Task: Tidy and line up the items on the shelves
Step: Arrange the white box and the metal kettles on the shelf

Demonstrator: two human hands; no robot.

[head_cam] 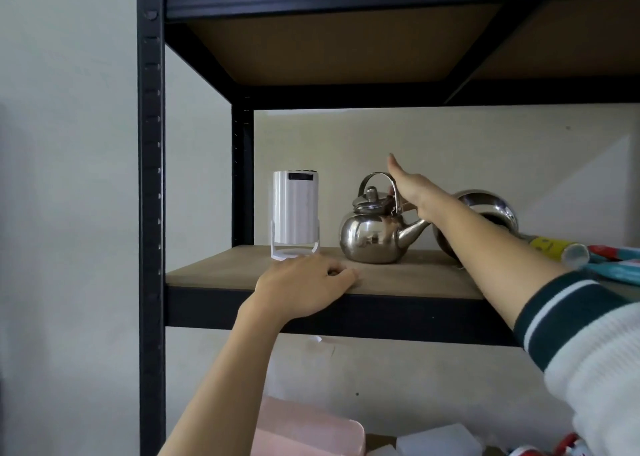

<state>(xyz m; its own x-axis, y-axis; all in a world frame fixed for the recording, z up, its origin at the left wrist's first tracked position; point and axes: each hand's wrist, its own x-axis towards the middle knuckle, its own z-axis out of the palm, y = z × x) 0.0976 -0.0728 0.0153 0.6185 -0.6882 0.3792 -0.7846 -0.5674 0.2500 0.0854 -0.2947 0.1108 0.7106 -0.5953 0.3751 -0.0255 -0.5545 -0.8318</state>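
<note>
A steel kettle [370, 237] stands on the wooden shelf board [214, 272], spout pointing right. My right hand [410, 190] is at the kettle's arched handle, fingers hooked round its right side and thumb sticking up. Left of the kettle stands a white cylindrical device [295, 213] on a white stand. My left hand [304, 287] rests on the shelf's front edge just in front of that device, fingers loosely curled and holding nothing. A shiny steel bowl [491, 209] leans behind my right forearm, partly hidden.
A yellow tube [557, 247] and red and teal packets [616, 265] lie at the shelf's right. The black upright post [150, 178] frames the left side, with another board overhead. Below are a pink box [304, 428] and a white box [436, 441].
</note>
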